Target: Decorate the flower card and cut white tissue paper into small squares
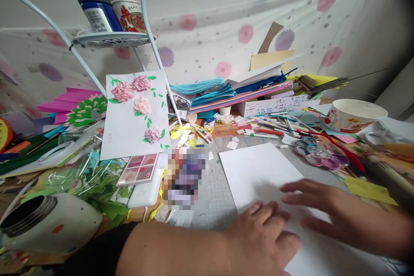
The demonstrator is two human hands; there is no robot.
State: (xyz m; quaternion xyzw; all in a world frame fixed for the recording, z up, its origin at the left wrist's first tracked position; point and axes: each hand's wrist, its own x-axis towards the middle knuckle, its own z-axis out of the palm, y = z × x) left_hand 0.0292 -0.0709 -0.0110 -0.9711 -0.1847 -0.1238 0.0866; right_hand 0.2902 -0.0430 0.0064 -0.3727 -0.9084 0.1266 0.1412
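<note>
A blank white sheet of paper (258, 168) lies on the grey cutting mat (210, 211) in front of me. My left hand (263, 233) rests on the sheet near its left edge, palm down, with the fingers apart and slightly bent. To its right, my right hand (326, 207) reaches over the same sheet with its fingers stretched out; I cannot tell how firmly it touches. Neither hand holds anything. Both arms cover the lower part of the paper. Further left stands a white card (136, 116) decorated with pink paper flowers and green leaves.
Markers (265, 133) and paper scraps (184, 136) lie behind the sheet. A paper bowl (355, 115) and a paint palette (321, 153) are on the right. A speckled jar (71, 220), a small color palette (139, 168) and a white power bank (145, 189) sit left, beside a metal rack (113, 39).
</note>
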